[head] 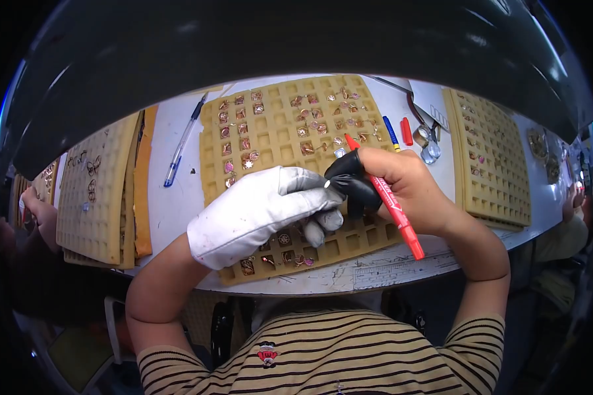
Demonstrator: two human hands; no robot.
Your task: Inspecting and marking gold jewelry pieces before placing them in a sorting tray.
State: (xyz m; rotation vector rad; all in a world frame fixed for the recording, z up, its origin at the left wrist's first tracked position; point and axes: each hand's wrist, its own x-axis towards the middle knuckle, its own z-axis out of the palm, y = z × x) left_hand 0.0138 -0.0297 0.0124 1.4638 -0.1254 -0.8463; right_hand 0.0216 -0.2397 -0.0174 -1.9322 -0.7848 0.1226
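Observation:
My left hand [262, 210], in a white cotton glove, pinches a small shiny piece [327, 183] over the middle of a yellow tray. Most of that piece is hidden by fingers, so its shape cannot be told. My right hand [395, 182] meets it there, with black covers on the thumb and fingertips. A red marker pen [398, 217] lies in the right hand's grip, its red tip pointing up and away and its capped end towards me. Beneath both hands is the yellow compartment tray [281, 158], whose square pockets hold several rose-gold-coloured jewellery pieces [306, 148].
Left of the tray lies a blue ballpoint pen [180, 145]. A red cap [406, 131], a blue marker [390, 132] and pliers [417, 111] lie to its right. Stacked trays flank both sides, left [94, 197] and right [494, 163]. Other people's hands show at both rims. A dark visor-like edge covers the top.

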